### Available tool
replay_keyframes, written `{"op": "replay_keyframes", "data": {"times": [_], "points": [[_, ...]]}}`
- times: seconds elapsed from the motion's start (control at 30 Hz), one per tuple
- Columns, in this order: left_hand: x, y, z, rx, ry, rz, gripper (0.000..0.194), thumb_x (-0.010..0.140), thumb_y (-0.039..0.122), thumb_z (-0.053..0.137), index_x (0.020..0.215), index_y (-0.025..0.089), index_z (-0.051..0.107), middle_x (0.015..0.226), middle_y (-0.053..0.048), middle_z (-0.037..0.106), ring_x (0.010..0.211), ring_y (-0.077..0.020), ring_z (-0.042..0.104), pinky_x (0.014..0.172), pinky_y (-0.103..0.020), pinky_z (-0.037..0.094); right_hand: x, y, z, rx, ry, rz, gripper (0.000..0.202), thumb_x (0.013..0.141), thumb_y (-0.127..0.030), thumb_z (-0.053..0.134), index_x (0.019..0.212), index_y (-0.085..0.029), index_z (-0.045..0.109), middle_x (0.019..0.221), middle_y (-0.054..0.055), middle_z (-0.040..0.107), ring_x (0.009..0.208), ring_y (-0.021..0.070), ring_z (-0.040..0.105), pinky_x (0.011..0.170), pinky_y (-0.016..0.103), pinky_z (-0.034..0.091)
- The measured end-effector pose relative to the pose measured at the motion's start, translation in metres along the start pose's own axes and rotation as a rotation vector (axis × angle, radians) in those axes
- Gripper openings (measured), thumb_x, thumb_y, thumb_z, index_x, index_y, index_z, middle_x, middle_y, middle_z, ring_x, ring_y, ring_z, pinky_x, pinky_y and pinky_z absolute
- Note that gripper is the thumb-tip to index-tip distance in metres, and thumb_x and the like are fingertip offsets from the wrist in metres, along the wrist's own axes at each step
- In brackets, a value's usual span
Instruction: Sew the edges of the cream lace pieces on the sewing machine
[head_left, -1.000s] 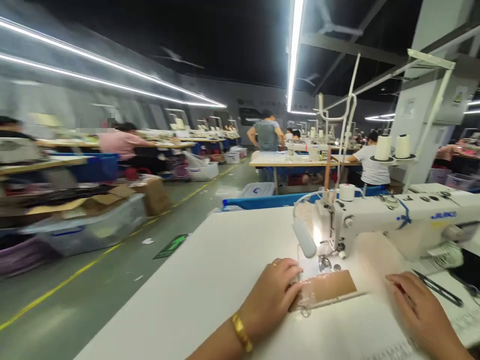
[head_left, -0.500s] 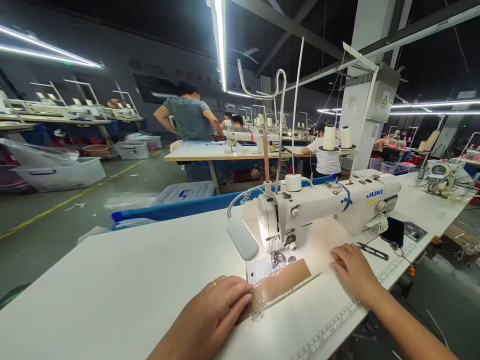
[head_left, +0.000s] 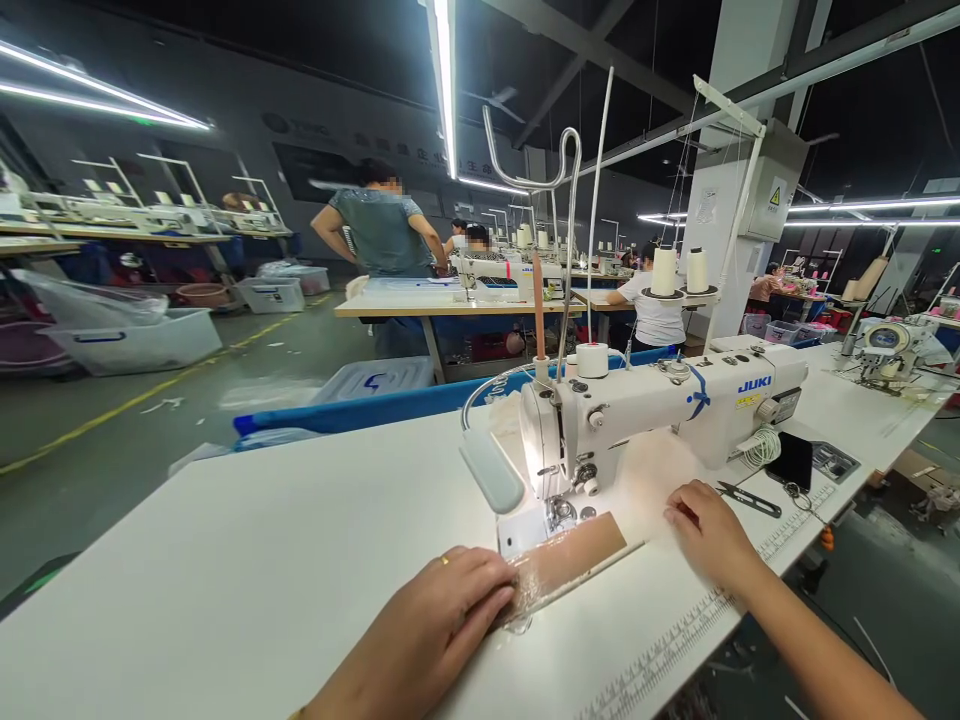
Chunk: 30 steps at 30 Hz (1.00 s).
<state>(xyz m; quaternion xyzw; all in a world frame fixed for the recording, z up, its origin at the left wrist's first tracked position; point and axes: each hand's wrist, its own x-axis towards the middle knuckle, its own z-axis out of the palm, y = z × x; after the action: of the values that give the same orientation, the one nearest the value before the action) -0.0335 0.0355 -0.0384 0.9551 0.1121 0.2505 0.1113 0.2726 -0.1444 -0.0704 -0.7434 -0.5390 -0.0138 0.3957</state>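
Observation:
My left hand (head_left: 457, 610), wearing a ring, rests at the left end of a brown strip (head_left: 577, 550) partly covered in clear tape. Its thumb and fingers draw together there; what lies between them is hidden. My right hand (head_left: 701, 525) pinches a thin, sheer beige fabric (head_left: 656, 470) that bulges up under the arm of the white sewing machine (head_left: 660, 410). The needle area (head_left: 559, 515) stands just behind the strip. A narrow pale rod (head_left: 592, 575) runs along the strip's near edge.
Right of my right hand lie thread snips (head_left: 750, 498), a black phone (head_left: 790, 462) and a key ring (head_left: 796, 495). A printed ruler (head_left: 675, 640) follows the table's (head_left: 300, 540) front edge. A pale padded lever (head_left: 491, 470) hangs left of the machine. Other people work behind.
The sheer fabric under the machine arm now bulges higher beside my right hand. Both hands keep nearly the same places; the whole view has shifted slightly.

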Motion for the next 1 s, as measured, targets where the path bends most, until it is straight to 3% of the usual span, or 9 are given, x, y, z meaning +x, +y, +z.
{"op": "replay_keyframes", "data": {"times": [0.13, 0.27, 0.6, 0.77, 0.87, 1.0], "points": [[0.001, 0.001, -0.001, -0.014, 0.007, -0.003, 0.029, 0.104, 0.032, 0.047, 0.094, 0.026, 0.074, 0.091, -0.003, 0.076, 0.08, -0.0214, 0.071, 0.071, -0.031, 0.059, 0.002, 0.002, -0.004, 0.089, 0.009, 0.034, 0.025, 0.097, -0.03, 0.051, 0.081, -0.024, 0.069, 0.086, 0.004, 0.07, 0.086, 0.0239, 0.064, 0.081, 0.037, 0.049], [0.0, 0.002, -0.001, -0.028, 0.006, -0.011, 0.028, 0.103, 0.032, 0.048, 0.094, 0.026, 0.074, 0.091, -0.003, 0.076, 0.081, -0.021, 0.07, 0.071, -0.03, 0.058, 0.002, 0.004, -0.007, 0.17, 0.046, 0.094, 0.02, 0.091, -0.035, 0.058, 0.078, -0.023, 0.07, 0.081, 0.003, 0.067, 0.077, 0.0219, 0.061, 0.073, 0.033, 0.048], [0.001, 0.005, 0.0, -0.046, -0.034, -0.023, 0.031, 0.105, 0.032, 0.044, 0.096, 0.025, 0.073, 0.094, -0.004, 0.076, 0.083, -0.0216, 0.069, 0.073, -0.031, 0.058, 0.008, 0.012, -0.005, 0.399, 0.125, 0.218, 0.027, 0.086, -0.045, 0.069, 0.076, -0.02, 0.073, 0.078, 0.003, 0.069, 0.074, 0.0205, 0.06, 0.069, 0.031, 0.047], [0.001, 0.007, 0.0, -0.08, -0.026, -0.016, 0.028, 0.104, 0.029, 0.045, 0.098, 0.026, 0.072, 0.095, -0.002, 0.076, 0.084, -0.0208, 0.069, 0.074, -0.031, 0.058, 0.012, 0.012, -0.003, 0.501, 0.245, 0.279, 0.041, 0.086, -0.061, 0.067, 0.077, -0.021, 0.067, 0.067, -0.001, 0.061, 0.061, 0.0172, 0.054, 0.058, 0.028, 0.045], [0.002, 0.009, 0.0, -0.112, -0.019, -0.02, 0.028, 0.103, 0.028, 0.045, 0.096, 0.026, 0.072, 0.094, -0.002, 0.075, 0.083, -0.02, 0.069, 0.074, -0.03, 0.057, 0.015, 0.01, -0.005, 0.527, 0.329, 0.278, 0.047, 0.09, -0.069, 0.058, 0.079, -0.023, 0.063, 0.067, -0.001, 0.058, 0.06, 0.0169, 0.053, 0.055, 0.027, 0.044], [0.003, 0.012, -0.001, -0.149, -0.049, -0.04, 0.027, 0.103, 0.028, 0.045, 0.095, 0.025, 0.071, 0.093, -0.002, 0.075, 0.083, -0.02, 0.068, 0.074, -0.029, 0.056, 0.019, 0.002, -0.012, 0.46, 0.363, 0.206, 0.041, 0.089, -0.063, 0.064, 0.082, -0.023, 0.065, 0.074, 0.001, 0.062, 0.068, 0.0192, 0.055, 0.062, 0.029, 0.047]]}}
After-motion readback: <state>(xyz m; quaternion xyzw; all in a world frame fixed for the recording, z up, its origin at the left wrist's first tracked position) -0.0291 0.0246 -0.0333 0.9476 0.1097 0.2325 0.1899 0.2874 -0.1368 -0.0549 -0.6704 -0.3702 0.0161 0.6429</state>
